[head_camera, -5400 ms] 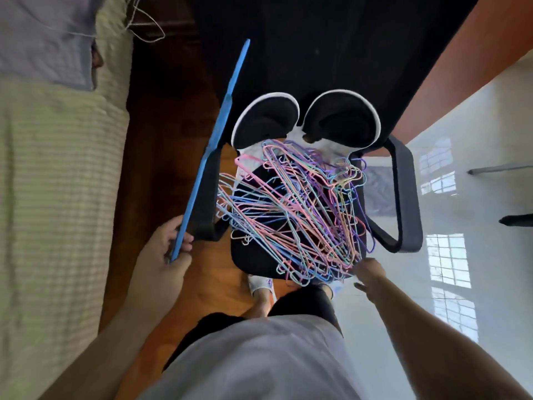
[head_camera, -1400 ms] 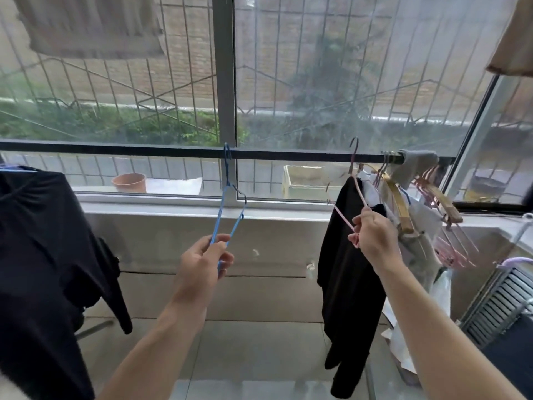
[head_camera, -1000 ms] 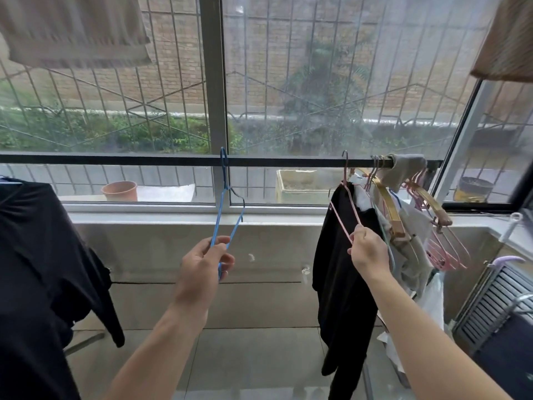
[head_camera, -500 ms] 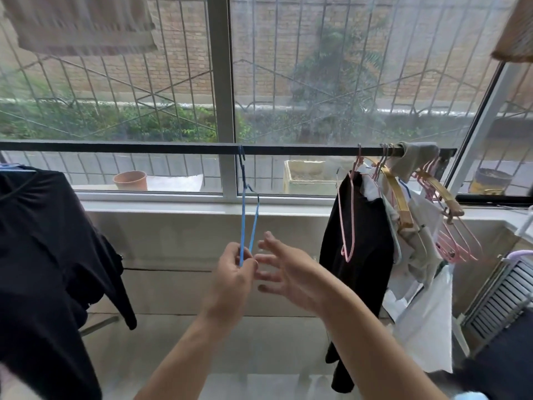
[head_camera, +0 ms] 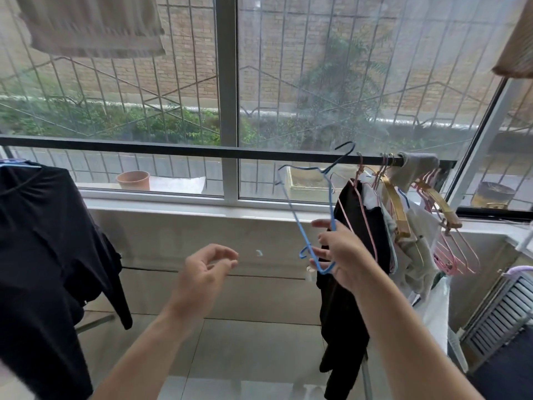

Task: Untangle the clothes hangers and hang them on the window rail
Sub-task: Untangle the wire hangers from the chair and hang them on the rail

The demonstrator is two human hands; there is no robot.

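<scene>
The right hand [head_camera: 343, 255] is gripping the blue hanger [head_camera: 314, 215] by its lower corner, fingers curled round the thin wire, and is holding it tilted with its hook up near the window rail [head_camera: 173, 147], just left of the crowd of hangers and clothes already on it. Whether the hook is over the rail yet I cannot tell; it looks to be beside it or just above. The left hand [head_camera: 206, 277] is hanging free in mid-air, fingers loosely curled and holding nothing. From where I am standing, the risk is that the hook is missing the bar because the hanger is leaning so far over, and then it is dropping to the floor. It may also be snagging on the pink hanger [head_camera: 362, 220] over the black garment [head_camera: 346, 284] just beside it.
</scene>
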